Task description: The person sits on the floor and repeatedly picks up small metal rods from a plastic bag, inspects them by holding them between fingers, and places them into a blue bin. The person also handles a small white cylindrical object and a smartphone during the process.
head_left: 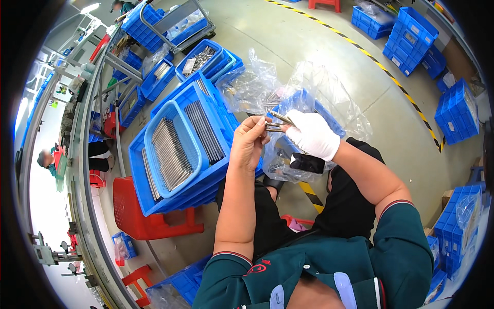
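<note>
My bare left hand [249, 140] is closed, its thumb and fingertips pinching the end of a short metal rod [274, 126]. In my right hand [315, 136], which wears a white glove, several such slim metal rods are gripped in a bundle; their ends point toward the left hand. Below the hands stands a blue bin [329, 119] lined with a clear plastic bag [329, 85], and more metal rods lie loose in the bag's folds. A flat black object like a phone [307, 162] rests beneath the right wrist.
Left of my hands, a light-blue basket [199, 149] of neatly rowed rods sits on stacked blue crates [135, 154]. Beyond it is another blue basket [180, 72] with loose metal parts. A red stool [121, 201] stands at left, and a person [49, 158] works beyond the bench.
</note>
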A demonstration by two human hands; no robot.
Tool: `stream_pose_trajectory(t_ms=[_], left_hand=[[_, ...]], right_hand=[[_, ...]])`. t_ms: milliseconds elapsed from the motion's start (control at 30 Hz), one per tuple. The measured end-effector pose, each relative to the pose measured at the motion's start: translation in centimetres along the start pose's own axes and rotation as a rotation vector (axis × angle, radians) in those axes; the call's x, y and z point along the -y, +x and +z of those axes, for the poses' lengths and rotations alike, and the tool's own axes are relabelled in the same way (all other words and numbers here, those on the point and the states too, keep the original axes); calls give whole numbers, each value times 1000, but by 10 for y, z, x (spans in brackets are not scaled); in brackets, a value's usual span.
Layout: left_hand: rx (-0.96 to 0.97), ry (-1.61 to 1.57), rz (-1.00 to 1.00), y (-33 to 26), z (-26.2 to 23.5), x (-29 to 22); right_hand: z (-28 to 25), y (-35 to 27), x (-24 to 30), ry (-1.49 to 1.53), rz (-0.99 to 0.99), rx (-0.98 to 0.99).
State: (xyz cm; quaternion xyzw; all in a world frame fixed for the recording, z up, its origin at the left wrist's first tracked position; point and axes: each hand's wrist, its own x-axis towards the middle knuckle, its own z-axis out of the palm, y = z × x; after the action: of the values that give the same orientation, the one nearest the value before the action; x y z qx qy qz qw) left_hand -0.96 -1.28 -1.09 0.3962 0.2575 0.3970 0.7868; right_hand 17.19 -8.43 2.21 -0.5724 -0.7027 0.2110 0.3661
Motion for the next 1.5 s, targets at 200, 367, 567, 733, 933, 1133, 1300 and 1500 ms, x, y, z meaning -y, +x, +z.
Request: stream_pose_trajectory(t_ms=[200,367,567,733,933,1133,1300,1500], left_hand=[[-30,-93,-4,-1,5,5],[-128,247,168,-6,20,1],[-201,526,272,-8,16,-4],[-246,388,269,-5,7,-13],[-83,181,128,-8,12,-14],[-35,212,108,-9,9,-14],[8,247,81,-10,4,-17],[19,250,76,-13,3,-16]], right_hand=[[4,-2,-2,18,4,-37],[4,1,-8,55,46,-30],[3,3,-6,95,79,50],[-1,5,-15,396,161,169],[-9,2,4,819,415,359],[-9,1,1,787,428,390],[-10,0,-2,819,424,403],[-11,-1,0,951,490,441]])
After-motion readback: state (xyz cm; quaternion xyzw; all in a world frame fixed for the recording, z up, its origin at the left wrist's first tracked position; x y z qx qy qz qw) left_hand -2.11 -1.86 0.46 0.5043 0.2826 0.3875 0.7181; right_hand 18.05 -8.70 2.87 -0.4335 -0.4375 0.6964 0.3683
